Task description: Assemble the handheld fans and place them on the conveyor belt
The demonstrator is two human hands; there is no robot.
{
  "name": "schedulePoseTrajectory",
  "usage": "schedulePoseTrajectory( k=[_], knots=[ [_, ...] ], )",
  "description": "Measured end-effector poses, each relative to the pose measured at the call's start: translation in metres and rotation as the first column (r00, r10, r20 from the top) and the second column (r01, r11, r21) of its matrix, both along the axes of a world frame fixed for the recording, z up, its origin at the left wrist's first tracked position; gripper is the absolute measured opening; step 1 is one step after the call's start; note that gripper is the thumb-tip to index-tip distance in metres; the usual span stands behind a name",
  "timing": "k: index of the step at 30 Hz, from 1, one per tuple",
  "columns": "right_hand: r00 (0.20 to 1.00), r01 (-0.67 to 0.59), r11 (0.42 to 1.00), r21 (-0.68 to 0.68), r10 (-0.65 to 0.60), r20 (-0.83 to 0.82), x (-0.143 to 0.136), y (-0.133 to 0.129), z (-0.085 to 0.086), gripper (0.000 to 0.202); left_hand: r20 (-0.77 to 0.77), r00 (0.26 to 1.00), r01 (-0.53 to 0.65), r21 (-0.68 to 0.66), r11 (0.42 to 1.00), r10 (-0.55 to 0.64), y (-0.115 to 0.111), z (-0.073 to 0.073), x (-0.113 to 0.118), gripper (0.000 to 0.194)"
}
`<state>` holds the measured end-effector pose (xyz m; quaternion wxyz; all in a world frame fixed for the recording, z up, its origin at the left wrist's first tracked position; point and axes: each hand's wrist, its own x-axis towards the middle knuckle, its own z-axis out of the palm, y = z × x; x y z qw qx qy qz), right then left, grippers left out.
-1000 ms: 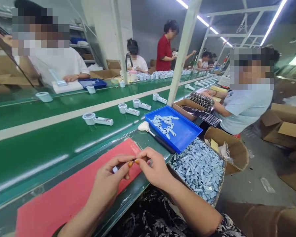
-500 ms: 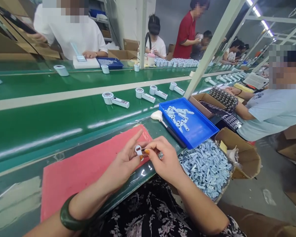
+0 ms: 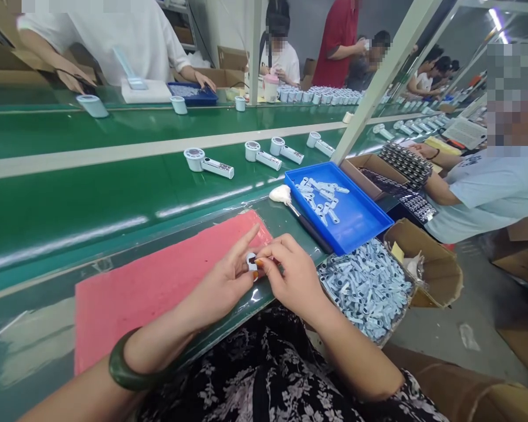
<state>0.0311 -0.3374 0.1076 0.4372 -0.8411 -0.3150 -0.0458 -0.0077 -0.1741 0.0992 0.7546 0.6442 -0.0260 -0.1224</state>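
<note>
My left hand (image 3: 222, 284) is closed on a small pale-blue plastic part (image 3: 250, 266), gripping it between thumb and fingers while the index finger points away. The part has a window-like opening near its upper end. Against that opening my right hand (image 3: 290, 272) pinches a small dark piece (image 3: 252, 260), mostly hidden by thumb and forefinger. Both hands are above the near edge of a pink mat (image 3: 167, 281). Similar pale-blue parts (image 3: 328, 193) lie in a blue tray (image 3: 361, 225), and many more fill a box (image 3: 369, 287) beside my right arm.
A white-tipped brush (image 3: 305, 220) lies along the tray. Several white-and-blue handled devices (image 3: 209, 164) rest on the green conveyor (image 3: 70, 205). A slanted metal post (image 3: 378, 88) rises behind the tray. Co-workers sit across the belt and to the right, near an open carton (image 3: 440, 272).
The dark piece now sits at the part's opening, and my right fingers have come closer to it. The part has turned slightly. Across the belt, a co-worker's hand has reached to a dark-blue tray.
</note>
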Motion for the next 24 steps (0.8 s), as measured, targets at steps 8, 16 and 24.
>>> schedulePoseTrajectory(
  k=[8, 16, 24],
  knots=[
    [0.999, -0.010, 0.999, -0.044, 0.008, -0.048, 0.0033, 0.0003, -0.0012, 0.013, -0.022, 1.000, -0.010, 0.042, 0.999, 0.011, -0.0003, 0.0018, 0.0024, 0.095],
    [0.993, -0.030, 0.999, -0.017, 0.028, -0.112, 0.0060, 0.0002, -0.0030, 0.014, -0.038, 0.999, 0.008, 0.000, 1.000, -0.008, 0.0002, -0.0002, 0.0042, 0.092],
    [0.981, -0.048, 0.999, 0.016, 0.050, -0.187, 0.0078, -0.0044, -0.0024, 0.014, -0.031, 0.999, 0.042, -0.069, 0.997, -0.045, 0.0006, -0.0060, 0.0047, 0.085]
  ],
)
